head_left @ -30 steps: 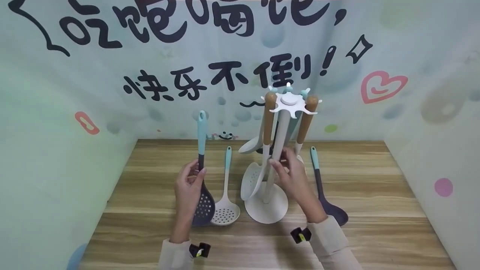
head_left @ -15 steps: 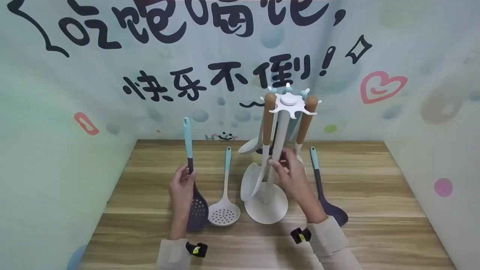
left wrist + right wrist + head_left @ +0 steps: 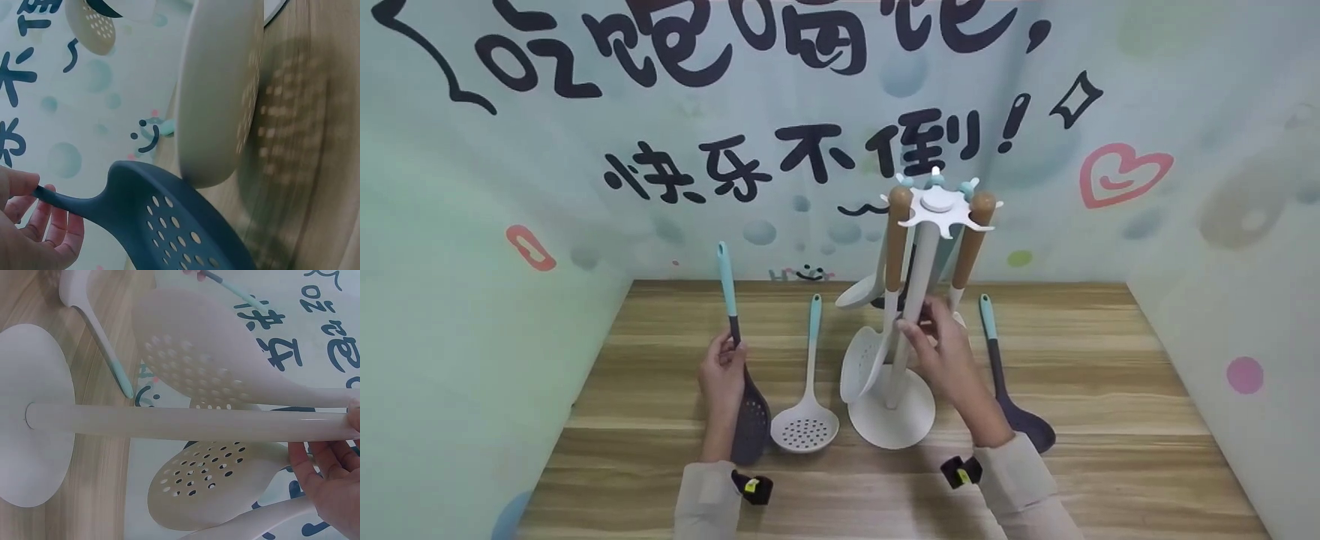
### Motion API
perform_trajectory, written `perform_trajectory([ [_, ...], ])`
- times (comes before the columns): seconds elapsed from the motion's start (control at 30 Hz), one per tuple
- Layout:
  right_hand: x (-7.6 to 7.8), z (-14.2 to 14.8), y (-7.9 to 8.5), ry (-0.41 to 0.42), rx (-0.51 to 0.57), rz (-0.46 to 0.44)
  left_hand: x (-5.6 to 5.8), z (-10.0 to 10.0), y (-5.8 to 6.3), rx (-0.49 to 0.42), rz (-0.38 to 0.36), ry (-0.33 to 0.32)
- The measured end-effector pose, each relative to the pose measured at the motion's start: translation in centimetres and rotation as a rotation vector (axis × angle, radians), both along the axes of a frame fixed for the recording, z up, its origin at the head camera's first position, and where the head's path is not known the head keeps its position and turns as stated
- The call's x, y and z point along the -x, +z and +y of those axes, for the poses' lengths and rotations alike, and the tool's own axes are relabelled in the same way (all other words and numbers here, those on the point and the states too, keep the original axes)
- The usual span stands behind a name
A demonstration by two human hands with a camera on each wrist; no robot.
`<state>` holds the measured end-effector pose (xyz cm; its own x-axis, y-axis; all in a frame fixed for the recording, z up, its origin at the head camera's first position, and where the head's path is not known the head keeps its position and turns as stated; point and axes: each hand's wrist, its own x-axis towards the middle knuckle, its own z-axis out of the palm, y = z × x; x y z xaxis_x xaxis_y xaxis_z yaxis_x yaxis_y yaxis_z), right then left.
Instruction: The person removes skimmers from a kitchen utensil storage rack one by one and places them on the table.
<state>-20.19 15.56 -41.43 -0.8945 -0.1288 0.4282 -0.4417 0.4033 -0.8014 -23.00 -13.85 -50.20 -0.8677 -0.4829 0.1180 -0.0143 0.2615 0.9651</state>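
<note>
So my left hand (image 3: 721,379) has a dark slotted skimmer (image 3: 752,424) pinched by the neck, thumb against curled fingers, left of centre in the frame, light-blue handle up. My right hand (image 3: 949,352) is curled round the post of a white utensil stand (image 3: 917,285), right of centre, wood-handled tools (image 3: 896,247) hanging off it. A white skimmer (image 3: 805,420) lies on the bench (image 3: 1110,375) between them, a dark ladle (image 3: 1020,424) at lower right. The backdrop (image 3: 810,90) says 快乐不倒!, with 吃饱喝饱 above, clipped by the top edge. Lettering by the smiley (image 3: 810,271) is too tiny to read.
</note>
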Motion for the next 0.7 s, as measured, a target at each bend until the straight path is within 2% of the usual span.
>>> perform_trajectory([
  [0.1, 0.0, 0.0, 0.0, -0.001, -0.001, 0.005, 0.2, -0.1, -0.2, -0.003, -0.005, -0.027],
  [0.33, 0.0, 0.0, 0.0, 0.009, 0.009, -0.022, 0.4, -0.2, -1.2, -0.038, 0.047, -0.104],
  [0.47, 0.0, 0.0, 0.0, 0.008, 0.019, -0.038, 0.4, 0.0, -1.5, -0.004, 0.003, -0.14],
  [0.57, 0.0, 0.0, 0.1, 0.007, 0.019, -0.042, 0.5, 0.1, -1.7, 0.018, -0.07, -0.166],
  [0.7, 0.0, -0.1, 0.1, 0.004, 0.014, -0.037, 0.6, 0.1, -2.3, 0.045, -0.124, -0.221],
])
